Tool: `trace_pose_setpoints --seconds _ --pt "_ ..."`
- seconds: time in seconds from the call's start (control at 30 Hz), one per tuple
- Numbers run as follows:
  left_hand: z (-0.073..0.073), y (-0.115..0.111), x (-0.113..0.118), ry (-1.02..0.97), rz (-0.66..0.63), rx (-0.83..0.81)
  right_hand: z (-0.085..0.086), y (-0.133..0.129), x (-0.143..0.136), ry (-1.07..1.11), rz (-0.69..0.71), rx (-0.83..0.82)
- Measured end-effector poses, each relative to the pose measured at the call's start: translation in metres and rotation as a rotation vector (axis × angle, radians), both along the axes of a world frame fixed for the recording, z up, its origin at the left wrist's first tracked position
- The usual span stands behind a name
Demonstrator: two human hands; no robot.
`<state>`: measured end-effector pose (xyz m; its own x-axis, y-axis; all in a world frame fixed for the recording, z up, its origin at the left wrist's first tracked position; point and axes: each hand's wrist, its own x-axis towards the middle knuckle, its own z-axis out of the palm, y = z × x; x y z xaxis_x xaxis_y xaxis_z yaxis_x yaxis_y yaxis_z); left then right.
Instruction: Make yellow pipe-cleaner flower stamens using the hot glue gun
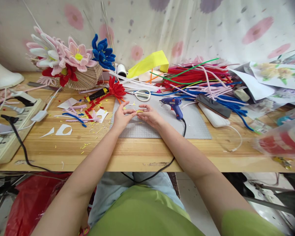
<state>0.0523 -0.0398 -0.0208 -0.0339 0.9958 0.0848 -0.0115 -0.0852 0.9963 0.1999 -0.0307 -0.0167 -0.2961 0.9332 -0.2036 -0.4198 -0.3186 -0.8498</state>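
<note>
My left hand (122, 116) and my right hand (148, 115) meet over the left part of a grey cutting mat (194, 126). Between their fingertips is a small thin yellow piece (139, 111), pinched from both sides. White-handled scissors (142, 95) lie just beyond my fingers. Right of my right hand, a blue glue gun (173, 104) rests on the mat, its black cord running down past the table edge. A red fuzzy flower (116, 88) lies behind my left hand, near a yellow and black cutter (97, 94).
Fuzzy flowers (78, 55) stand at the back left, a power strip (17, 127) at the left edge. Coloured stems (196, 75) and a phone (213, 106) lie to the right. Scraps (75, 116) litter the left; a plastic-wrapped cup (282, 141) sits far right.
</note>
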Motion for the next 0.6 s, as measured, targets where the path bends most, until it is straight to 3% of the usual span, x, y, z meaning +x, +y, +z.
trace_pose_setpoints --seconds 0.2,0.43,0.6 --pt "0.0019 0.0005 0.0002 -0.067 0.020 -0.085 -0.0015 0.0013 0.0046 -0.037 0.056 0.077" --pt "0.0075 -0.0008 0.0016 -0.089 0.075 -0.188 -0.0006 0.0024 0.0062 -0.157 0.035 0.320" --pt "0.0065 -0.0006 0.0010 -0.085 0.084 -0.180 0.0037 -0.0005 0.0047 -0.177 0.050 0.337"
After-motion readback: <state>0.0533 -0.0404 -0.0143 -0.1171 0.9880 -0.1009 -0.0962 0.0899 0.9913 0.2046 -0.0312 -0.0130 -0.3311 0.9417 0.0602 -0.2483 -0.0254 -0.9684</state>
